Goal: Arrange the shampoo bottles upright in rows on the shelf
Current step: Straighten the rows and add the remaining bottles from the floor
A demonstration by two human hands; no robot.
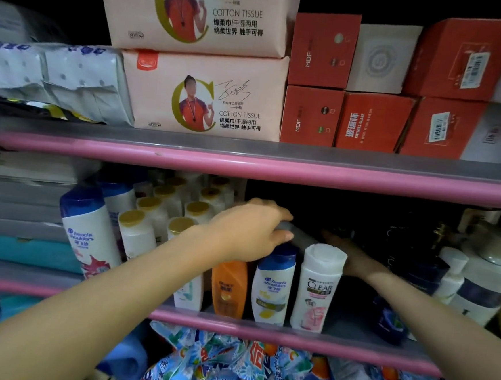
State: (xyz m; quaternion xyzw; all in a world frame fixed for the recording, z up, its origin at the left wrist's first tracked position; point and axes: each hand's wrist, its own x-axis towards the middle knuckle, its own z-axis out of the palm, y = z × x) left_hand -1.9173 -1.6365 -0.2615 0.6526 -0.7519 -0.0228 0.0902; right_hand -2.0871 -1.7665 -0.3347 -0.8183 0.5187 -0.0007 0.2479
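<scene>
Big bottle (90, 231): white with a blue cap, leaning at the left end of the middle shelf (262, 328), beside a stack of flat packs.
Gold caps (157, 212): small white bottles standing upright in rows, behind and right of the big bottle.
Left hand (246, 231): reaches in over the front row; fingers (281, 237) curled down on a pale grey cap (285, 225), thumb beside it. The bottle under that cap is hidden by the hand.
Orange bottle (228, 290): upright at the shelf front, just below the left hand, its top covered by the wrist.
Blue-cap bottle (273, 284): upright just right of the orange one, its cap directly under the left fingers.
Clear bottle (318, 285): white, upright, just right of the blue-cap bottle, at the end of the front row.
Right hand (341, 245): stretched deep into the dark behind the Clear bottle, fingers straight and flat, holding nothing visible.
Dark bottles (412, 250): crowded at the right end of the shelf; details too dim to tell.
White bottles (475, 285): upright at the far right.
Upper shelf: tissue packs (202, 96) on the left, red boxes (374, 121) on the right.
</scene>
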